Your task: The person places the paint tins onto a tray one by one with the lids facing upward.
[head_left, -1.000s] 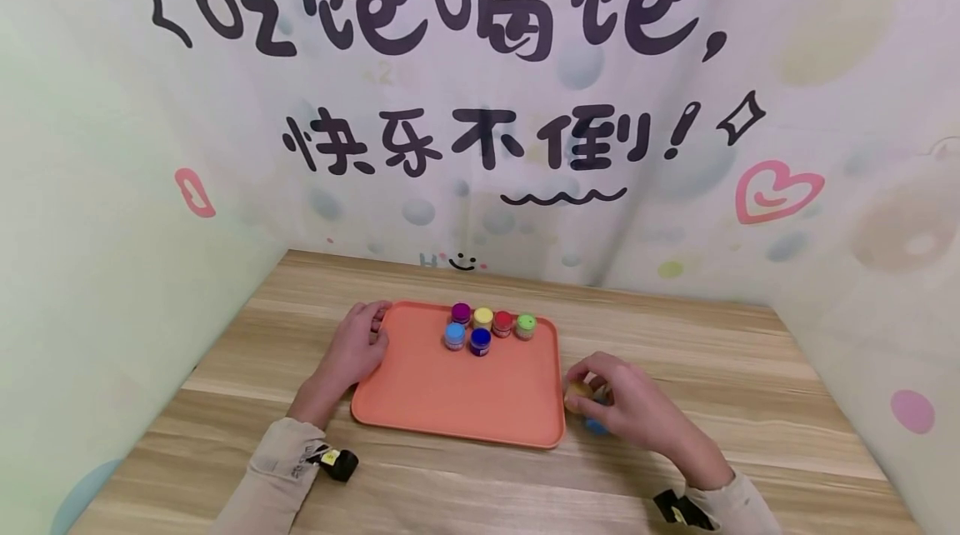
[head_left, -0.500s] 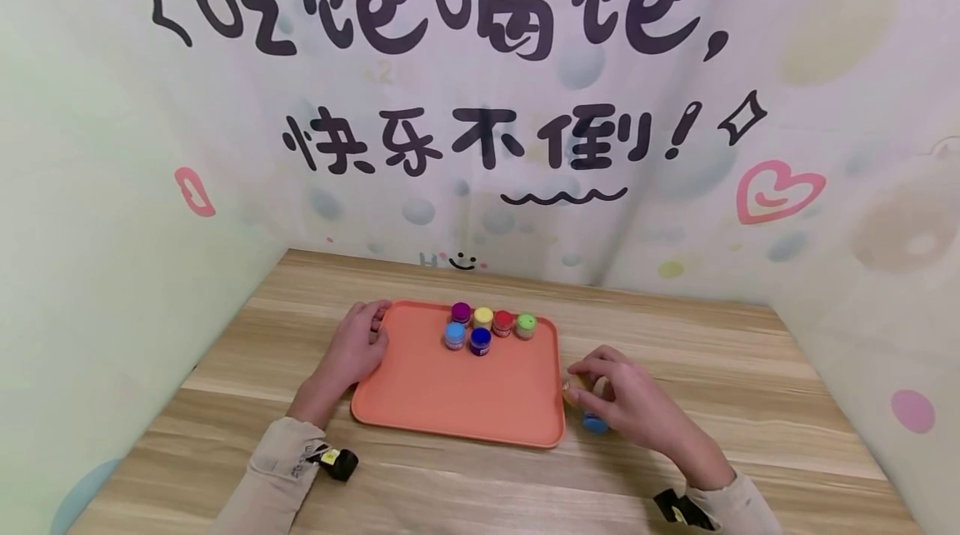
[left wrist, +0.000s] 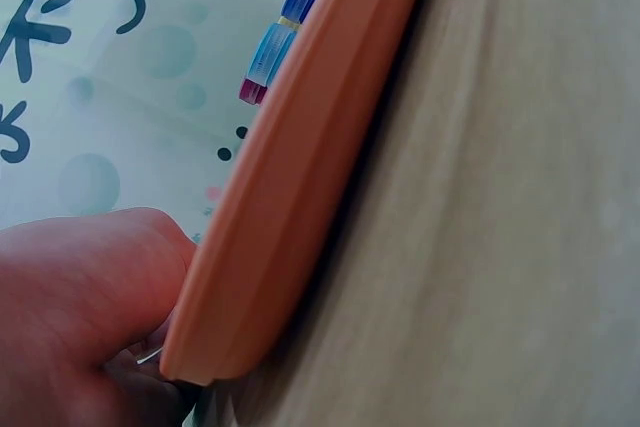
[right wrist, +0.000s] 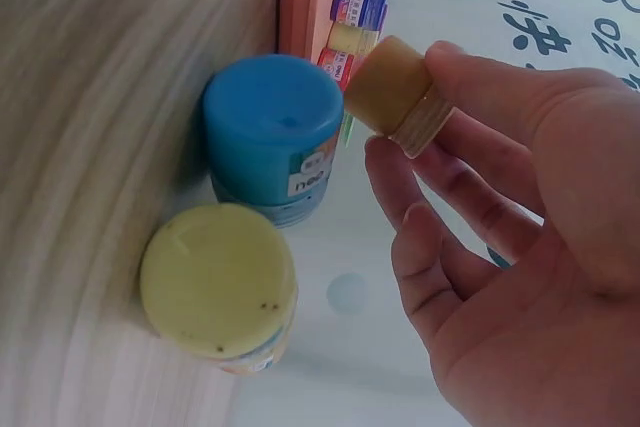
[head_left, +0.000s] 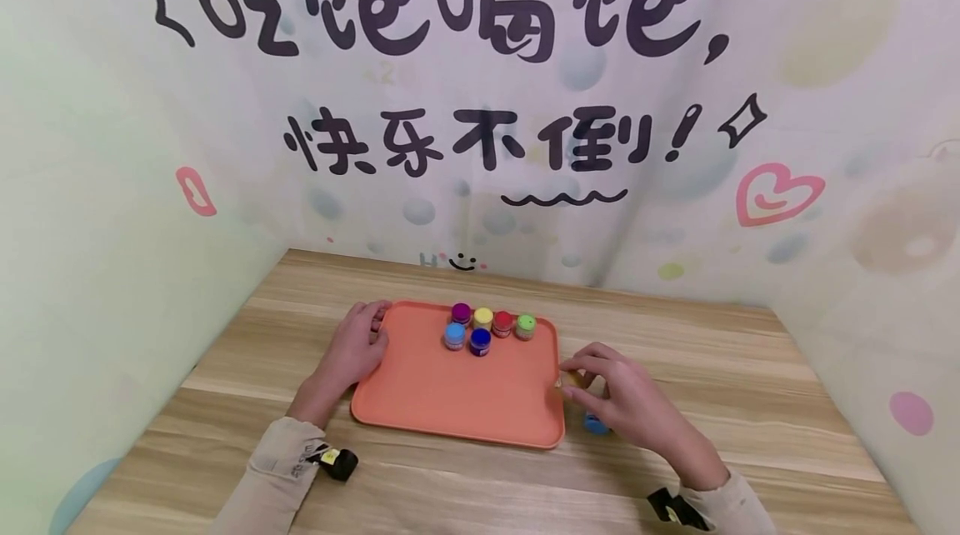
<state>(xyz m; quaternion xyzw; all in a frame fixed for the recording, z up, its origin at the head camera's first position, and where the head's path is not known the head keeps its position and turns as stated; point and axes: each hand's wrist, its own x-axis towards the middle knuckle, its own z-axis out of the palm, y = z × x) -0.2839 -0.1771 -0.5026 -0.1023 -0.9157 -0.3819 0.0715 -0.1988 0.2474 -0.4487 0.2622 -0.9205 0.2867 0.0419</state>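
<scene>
My right hand (head_left: 641,406) pinches a small paint jar (right wrist: 390,87) with an ochre lid between thumb and fingers. The jar is tilted and close to the right rim of the orange tray (head_left: 457,397). Below it in the right wrist view stand a blue-lidded jar (right wrist: 270,132) and a pale yellow-lidded jar (right wrist: 215,282). My left hand (head_left: 358,347) grips the tray's left edge, thumb at the rim. Toward the tray's far side are jars with purple (head_left: 461,312), yellow (head_left: 483,317), red (head_left: 502,322), green (head_left: 527,325), light blue (head_left: 454,333) and dark blue (head_left: 480,339) lids.
The tray lies on a wood-grain table (head_left: 450,485). Behind the table hangs a white printed backdrop (head_left: 480,218) with dark lettering, and a pale wall (head_left: 112,268) rises at the left.
The right hand has carried the ochre-lidded jar slightly left and away from the wearer, to the tray's right rim, uncovering more of the blue jar. My left hand stays put.
</scene>
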